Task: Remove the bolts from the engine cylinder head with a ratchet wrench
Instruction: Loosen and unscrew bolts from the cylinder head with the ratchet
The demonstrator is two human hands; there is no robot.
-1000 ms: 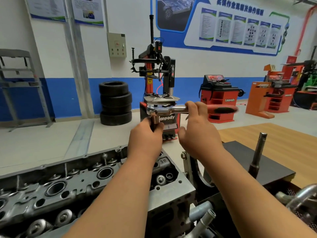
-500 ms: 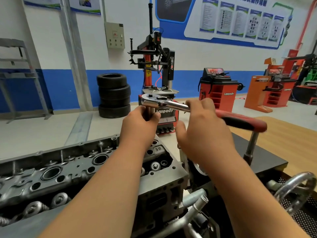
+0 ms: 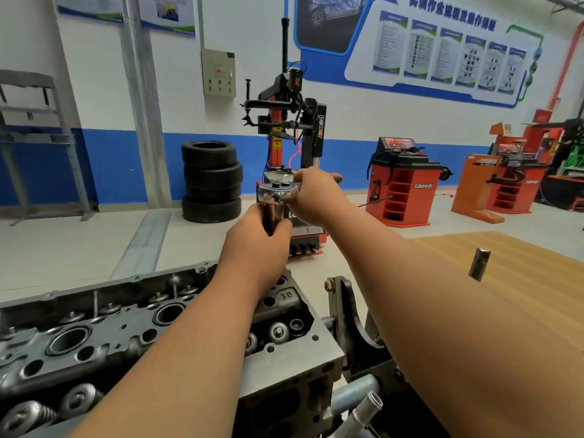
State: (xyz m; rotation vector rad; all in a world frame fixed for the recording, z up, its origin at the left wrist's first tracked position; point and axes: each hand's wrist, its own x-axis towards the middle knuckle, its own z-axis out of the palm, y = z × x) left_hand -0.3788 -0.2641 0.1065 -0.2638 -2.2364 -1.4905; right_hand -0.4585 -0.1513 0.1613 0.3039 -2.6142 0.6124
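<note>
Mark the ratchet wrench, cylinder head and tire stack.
ratchet wrench (image 3: 278, 192): head view, its shiny round head.
cylinder head (image 3: 297, 358): head view, flat right-end face.
tire stack (image 3: 211, 181): head view, tread near mid-stack.

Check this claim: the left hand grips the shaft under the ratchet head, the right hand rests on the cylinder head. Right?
No: the head view shows the right hand gripping the ratchet wrench by its handle, not on the cylinder head. Rest holds.
</note>
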